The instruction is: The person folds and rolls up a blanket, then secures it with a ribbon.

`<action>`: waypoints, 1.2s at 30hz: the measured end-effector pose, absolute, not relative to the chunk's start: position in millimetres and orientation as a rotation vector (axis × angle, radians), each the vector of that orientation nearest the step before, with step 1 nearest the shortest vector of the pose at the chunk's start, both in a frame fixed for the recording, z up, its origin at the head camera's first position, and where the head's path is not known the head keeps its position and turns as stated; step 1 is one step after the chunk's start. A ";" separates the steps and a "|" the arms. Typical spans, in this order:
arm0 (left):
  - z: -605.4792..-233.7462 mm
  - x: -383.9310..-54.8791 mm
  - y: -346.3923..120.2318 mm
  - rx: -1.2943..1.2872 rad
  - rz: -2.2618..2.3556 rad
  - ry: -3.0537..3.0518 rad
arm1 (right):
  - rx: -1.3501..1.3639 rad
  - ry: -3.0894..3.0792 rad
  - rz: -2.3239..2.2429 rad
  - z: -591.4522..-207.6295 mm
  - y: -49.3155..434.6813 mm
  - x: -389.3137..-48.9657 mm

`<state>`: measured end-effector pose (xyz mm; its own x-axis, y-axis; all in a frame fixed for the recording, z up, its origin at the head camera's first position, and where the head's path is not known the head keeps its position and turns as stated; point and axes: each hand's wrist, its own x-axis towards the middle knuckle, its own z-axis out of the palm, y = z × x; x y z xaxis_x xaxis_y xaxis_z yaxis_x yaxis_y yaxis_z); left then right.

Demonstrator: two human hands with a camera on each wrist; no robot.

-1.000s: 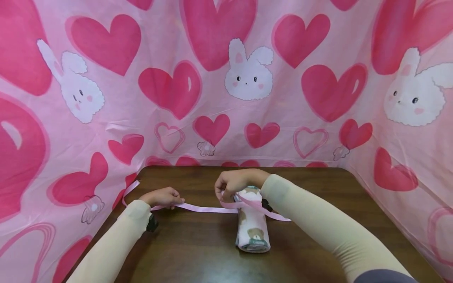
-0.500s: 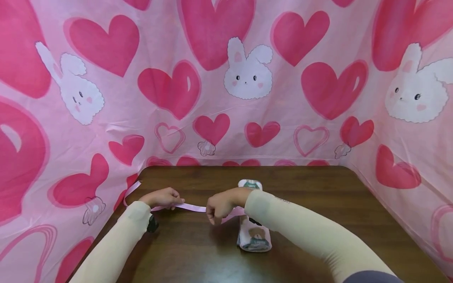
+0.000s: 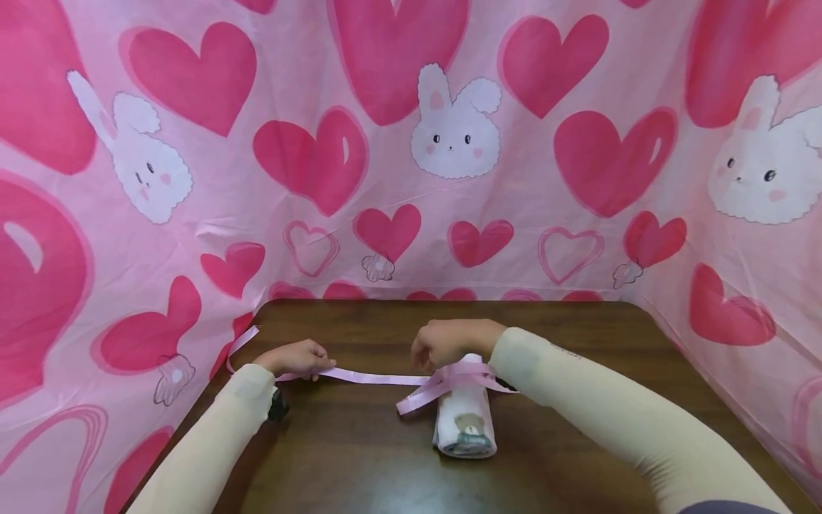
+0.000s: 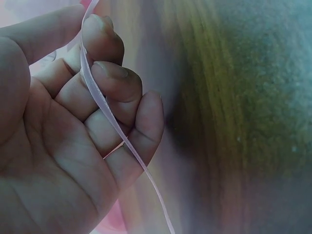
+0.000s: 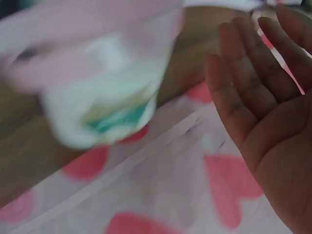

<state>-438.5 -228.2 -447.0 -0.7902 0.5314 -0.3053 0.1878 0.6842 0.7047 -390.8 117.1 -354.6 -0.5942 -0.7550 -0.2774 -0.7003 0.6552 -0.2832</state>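
A rolled towel (image 3: 464, 407) printed with bears lies lengthwise on the table, with pink ribbon (image 3: 379, 379) looped over its far half. My left hand (image 3: 295, 357) pinches that ribbon between thumb and index finger, left of the roll; in the left wrist view the strip (image 4: 105, 105) runs down across the curled fingers. Just above the roll's far end hovers my right hand (image 3: 454, 341). Its fingers (image 5: 251, 73) look loosely extended in the right wrist view, with nothing in the palm. One free ribbon end points left and toward me beside the roll.
The dark wooden table (image 3: 359, 457) is enclosed at the back and sides by a pink cloth (image 3: 392, 164) with hearts and rabbits. The ribbon's other tail (image 3: 244, 338) extends past my left wrist to the table's left edge.
My right hand went left and toward me with the ribbon, then rose back over the roll's far end, leaving the ribbon end on the left side. The left hand has stayed put.
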 end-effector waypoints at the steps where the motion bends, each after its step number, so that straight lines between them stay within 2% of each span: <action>1: -447.7 -439.0 -228.1 0.558 0.928 2.396 | -1.142 2.527 -0.217 -352.7 128.3 -392.7; 9: -450.0 -441.5 -229.7 0.562 0.929 2.404 | -0.885 2.624 -0.233 -365.2 216.8 -390.1; 16: -450.5 -442.0 -232.0 0.537 0.949 2.395 | -0.648 2.574 -0.310 -397.1 254.8 -387.4; 21: -452.5 -442.5 -231.1 0.544 0.965 2.385 | -0.667 2.491 -0.471 -419.9 262.1 -384.7; 25: -451.1 -441.2 -229.3 0.545 0.950 2.397 | -0.740 2.470 -0.470 -422.8 261.1 -383.4; 31: -446.5 -438.4 -228.3 0.549 0.953 2.408 | -0.823 2.389 -0.599 -393.0 249.7 -390.4; 36: -442.0 -437.2 -229.3 0.551 0.969 2.402 | -0.901 2.302 -0.707 -360.3 216.3 -393.2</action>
